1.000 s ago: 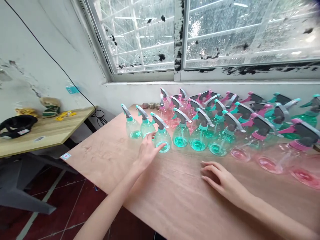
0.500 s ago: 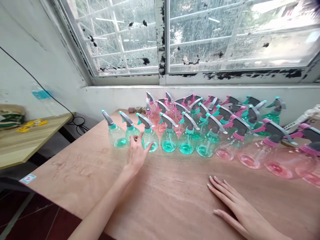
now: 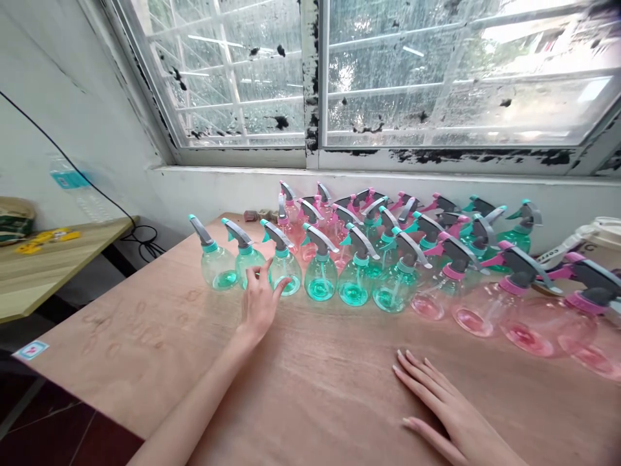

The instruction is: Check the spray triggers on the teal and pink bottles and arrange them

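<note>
Several clear spray bottles stand in rows at the back of a wooden table [image 3: 315, 388], teal ones to the left and pink ones [image 3: 524, 310] to the right. My left hand [image 3: 259, 304] reaches forward, fingers spread, its fingertips touching the third teal bottle [image 3: 284, 268] from the left and close to the second teal bottle [image 3: 246, 262]. My right hand [image 3: 451, 414] lies flat and open on the table near the front right, holding nothing. The leftmost teal bottle [image 3: 213, 265] stands apart from both hands.
A window [image 3: 388, 77] with a flaking frame runs behind the bottles above a white sill. To the left is a lower wooden desk [image 3: 48, 265] with small yellow items and a black cable. A white object [image 3: 601, 236] sits at the far right.
The view has swung right and down a little. My left hand stays at the teal bottles on the left. My right hand has flattened on the table nearer to me.
</note>
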Tool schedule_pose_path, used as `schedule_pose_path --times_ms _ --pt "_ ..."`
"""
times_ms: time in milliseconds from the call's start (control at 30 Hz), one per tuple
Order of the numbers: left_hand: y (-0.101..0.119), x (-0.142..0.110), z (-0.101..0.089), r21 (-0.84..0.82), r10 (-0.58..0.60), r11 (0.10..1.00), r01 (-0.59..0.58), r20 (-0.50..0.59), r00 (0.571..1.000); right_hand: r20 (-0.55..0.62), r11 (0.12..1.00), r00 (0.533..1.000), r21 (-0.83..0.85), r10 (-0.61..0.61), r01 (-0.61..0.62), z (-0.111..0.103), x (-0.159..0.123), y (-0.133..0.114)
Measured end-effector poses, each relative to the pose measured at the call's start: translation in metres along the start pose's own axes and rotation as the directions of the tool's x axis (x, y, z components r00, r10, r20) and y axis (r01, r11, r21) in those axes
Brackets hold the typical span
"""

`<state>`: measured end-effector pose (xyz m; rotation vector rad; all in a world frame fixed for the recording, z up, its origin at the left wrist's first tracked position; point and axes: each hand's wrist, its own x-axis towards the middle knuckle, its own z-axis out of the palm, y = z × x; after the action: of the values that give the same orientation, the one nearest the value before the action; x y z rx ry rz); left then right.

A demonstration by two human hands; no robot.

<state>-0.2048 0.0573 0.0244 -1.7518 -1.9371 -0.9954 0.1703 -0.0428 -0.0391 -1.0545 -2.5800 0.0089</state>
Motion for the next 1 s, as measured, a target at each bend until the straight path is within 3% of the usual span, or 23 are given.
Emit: schedule_pose_path --times_ms 167,300,400,600,833,1000 --pt "0.020 -0.017 -0.008 -0.173 0.030 0.984 -0.039 -0.054 0.998 -0.019 1.000 1.000 0.028 -0.004 0.004 -0.001 -0.001 0.000" --pt "0.048 -0.021 -0.010 -0.223 0.034 0.975 -0.001 0.143 0.989 -0.018 1.000 1.000 0.028 -0.004 0.004 0.002 -0.003 0.002" --pt "0.070 -0.012 -0.006 -0.134 -0.043 0.988 0.078 0.250 0.967 -0.020 0.999 1.000 0.040 -0.004 0.005 0.005 -0.003 0.003" --pt "0.098 0.011 0.002 0.065 -0.138 0.990 0.123 0.330 0.934 -0.004 0.993 0.999 0.113 0.041 -0.040 0.005 -0.002 0.002" --pt "0.105 0.021 0.001 0.183 -0.167 0.977 0.110 0.333 0.928 0.053 0.964 0.992 0.234 0.116 -0.125 0.003 -0.004 0.001" --pt "0.108 0.024 -0.012 0.237 -0.160 0.969 0.077 0.357 0.920 0.068 0.936 0.988 0.318 0.139 -0.154 0.000 -0.003 0.002"
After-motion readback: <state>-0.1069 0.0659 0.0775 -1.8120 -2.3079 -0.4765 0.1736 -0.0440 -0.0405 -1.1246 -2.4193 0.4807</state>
